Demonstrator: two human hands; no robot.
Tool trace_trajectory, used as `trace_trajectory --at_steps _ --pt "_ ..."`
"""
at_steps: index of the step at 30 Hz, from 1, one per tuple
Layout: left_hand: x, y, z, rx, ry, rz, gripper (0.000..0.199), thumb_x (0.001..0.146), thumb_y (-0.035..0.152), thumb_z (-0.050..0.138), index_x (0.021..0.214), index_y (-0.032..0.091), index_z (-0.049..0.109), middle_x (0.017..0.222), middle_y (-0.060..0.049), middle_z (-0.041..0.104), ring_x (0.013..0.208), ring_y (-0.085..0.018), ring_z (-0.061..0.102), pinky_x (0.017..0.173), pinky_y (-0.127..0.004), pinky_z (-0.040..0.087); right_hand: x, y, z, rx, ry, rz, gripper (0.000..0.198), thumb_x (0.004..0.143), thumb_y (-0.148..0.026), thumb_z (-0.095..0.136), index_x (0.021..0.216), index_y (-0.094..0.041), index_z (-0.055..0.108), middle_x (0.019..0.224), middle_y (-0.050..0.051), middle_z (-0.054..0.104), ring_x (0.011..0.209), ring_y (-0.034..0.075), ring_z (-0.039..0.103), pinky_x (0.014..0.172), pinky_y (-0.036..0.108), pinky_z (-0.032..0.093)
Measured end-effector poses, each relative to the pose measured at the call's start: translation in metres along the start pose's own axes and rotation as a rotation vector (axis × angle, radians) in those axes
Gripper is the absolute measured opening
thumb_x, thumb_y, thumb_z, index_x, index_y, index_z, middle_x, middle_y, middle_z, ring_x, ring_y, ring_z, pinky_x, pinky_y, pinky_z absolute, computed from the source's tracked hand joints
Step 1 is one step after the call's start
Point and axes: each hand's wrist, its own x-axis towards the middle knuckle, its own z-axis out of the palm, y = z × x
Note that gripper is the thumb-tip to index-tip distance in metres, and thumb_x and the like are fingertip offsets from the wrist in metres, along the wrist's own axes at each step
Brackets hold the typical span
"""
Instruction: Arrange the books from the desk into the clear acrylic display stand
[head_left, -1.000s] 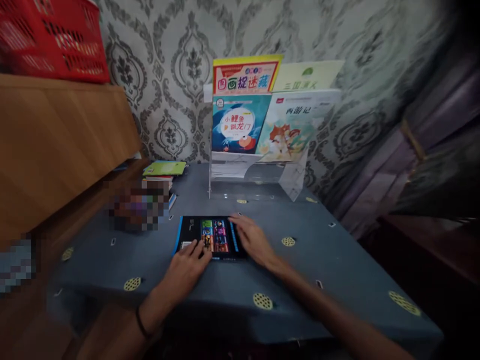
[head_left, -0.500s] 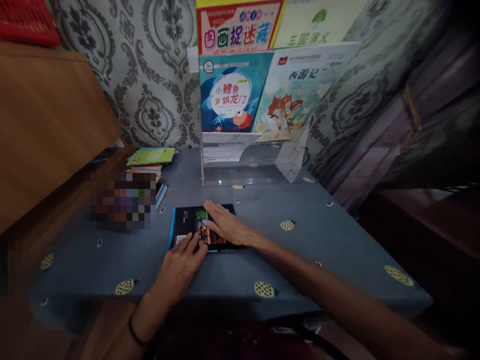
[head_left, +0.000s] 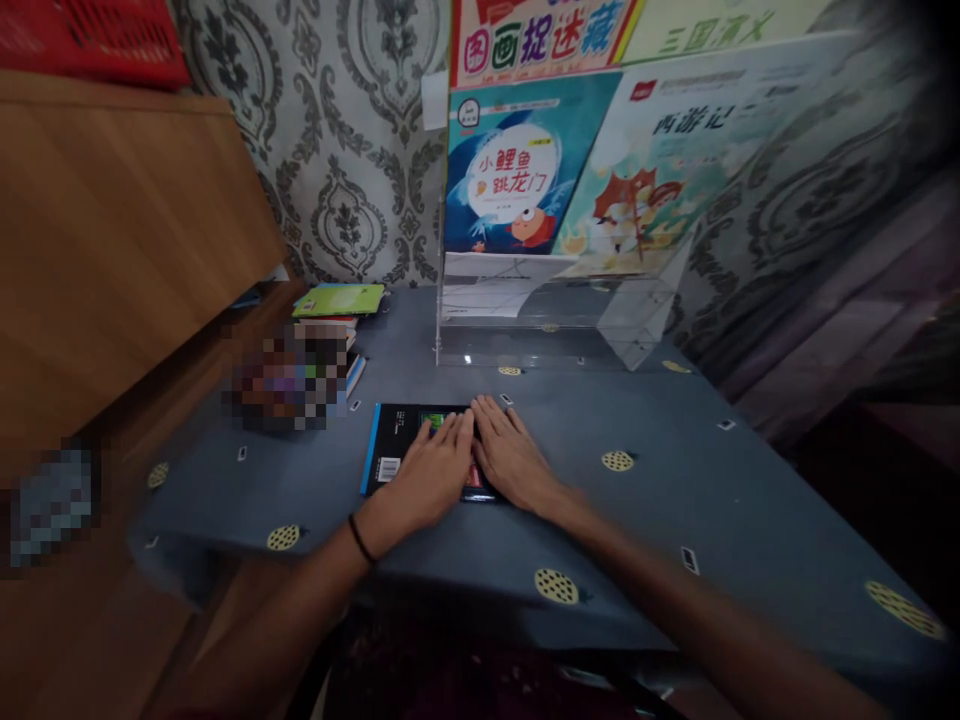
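Observation:
A black book (head_left: 388, 440) with a blue spine edge and a white barcode lies closed and flat on the cloth-covered table. My left hand (head_left: 439, 465) rests flat across the middle of its cover, fingers stretched out and pointing away from me. Over the book's right side lies my right hand (head_left: 514, 455), also flat with fingers extended. The two hands touch or nearly touch at the fingertips. Between and beneath them, part of the colourful cover picture is hidden. Neither hand grips anything.
A clear acrylic rack (head_left: 525, 345) holding several picture books stands behind the book. At the back left is a pile of books (head_left: 339, 299), partly blurred out. A wooden cabinet (head_left: 135, 220) borders the table (head_left: 660, 520) on the left, with a red basket (head_left: 97, 40) on top.
My left hand has slid right and forward from the book's lower edge onto its cover. My right hand has shifted to the book's right side. The camera view has turned slightly left.

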Motion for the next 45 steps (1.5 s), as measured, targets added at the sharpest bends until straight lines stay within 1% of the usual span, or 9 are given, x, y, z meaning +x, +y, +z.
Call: trace_trajectory --at_steps 6,10,16,20,23,27,32,36,45 --pt "-0.005 -0.037 0.008 0.028 0.047 -0.360 0.054 0.103 0.022 0.030 0.150 -0.004 0.025 0.147 -0.031 0.049 0.143 -0.032 0.044 0.114 -0.051 0.039 0.000 -0.005 -0.003 -0.044 -0.004 0.014 0.062 0.103 -0.036 0.021 0.151 -0.001 0.040 0.156 0.022 0.041 0.149 0.030 0.034 0.120 0.054 0.031" --pt "-0.027 -0.053 0.007 0.064 0.133 -0.432 0.051 0.102 0.019 0.032 0.149 -0.002 0.032 0.143 -0.029 0.054 0.139 -0.032 0.049 0.114 -0.054 0.038 0.001 -0.004 -0.006 -0.049 -0.017 0.017 0.060 0.102 -0.033 0.024 0.149 0.000 0.042 0.156 0.023 0.041 0.149 0.032 0.034 0.119 0.056 0.031" --pt "-0.060 0.008 0.008 0.090 0.203 -0.231 0.043 0.097 0.011 0.039 0.137 0.008 0.054 0.139 -0.018 0.062 0.133 -0.026 0.057 0.113 -0.045 0.043 0.001 -0.017 -0.025 0.282 -0.030 -0.191 0.053 0.105 -0.034 0.022 0.149 -0.017 0.046 0.152 0.013 0.051 0.147 0.026 0.039 0.123 0.059 0.024" --pt "-0.082 0.058 0.014 0.040 0.193 -0.125 0.037 0.094 0.015 0.049 0.128 0.004 0.060 0.127 -0.022 0.068 0.123 -0.030 0.064 0.105 -0.043 0.051 0.008 -0.056 -0.047 0.678 -0.360 -0.558 0.050 0.108 -0.041 0.022 0.150 -0.025 0.045 0.147 0.004 0.058 0.142 0.017 0.047 0.124 0.047 0.029" --pt "-0.090 0.067 0.014 -0.039 0.096 -0.123 0.033 0.091 0.014 0.055 0.122 0.010 0.063 0.108 -0.017 0.075 0.103 -0.029 0.072 0.090 -0.042 0.058 0.021 -0.082 -0.057 0.710 -0.593 -0.719 0.050 0.107 -0.042 0.029 0.149 -0.021 0.048 0.151 0.005 0.053 0.146 0.018 0.039 0.124 0.045 0.028" --pt "-0.087 0.061 0.012 -0.095 0.095 -0.161 0.032 0.094 0.016 0.052 0.125 0.012 0.062 0.113 -0.015 0.074 0.096 -0.026 0.073 0.080 -0.038 0.060 0.039 -0.093 -0.057 0.709 -0.708 -0.758 0.045 0.107 -0.033 0.034 0.149 -0.021 0.047 0.152 0.004 0.051 0.146 0.015 0.040 0.125 0.042 0.025" --pt "-0.081 0.058 0.019 -0.094 0.210 -0.128 0.039 0.102 0.024 0.040 0.131 0.007 0.059 0.123 -0.018 0.071 0.113 -0.026 0.069 0.093 -0.037 0.057 0.054 -0.088 -0.047 0.737 -0.598 -0.834 0.041 0.107 -0.025 0.035 0.144 -0.030 0.053 0.151 -0.003 0.051 0.140 0.009 0.047 0.120 0.032 0.036" --pt "-0.082 0.059 0.026 -0.055 0.273 -0.144 0.043 0.103 0.025 0.037 0.137 0.005 0.054 0.136 -0.019 0.065 0.128 -0.026 0.061 0.104 -0.039 0.052 0.065 -0.090 -0.035 0.605 -0.495 -0.848 0.040 0.107 -0.030 0.039 0.145 -0.027 0.052 0.157 0.000 0.043 0.146 0.010 0.038 0.123 0.033 0.030" --pt "-0.081 0.038 0.021 -0.083 0.309 -0.045 0.039 0.102 0.022 0.040 0.135 0.008 0.056 0.140 -0.017 0.062 0.131 -0.025 0.058 0.105 -0.041 0.052 0.080 -0.074 -0.008 0.340 -0.269 -0.463 0.061 0.105 -0.047 0.038 0.153 -0.011 0.039 0.164 0.016 0.026 0.153 0.024 0.025 0.125 0.046 0.025"
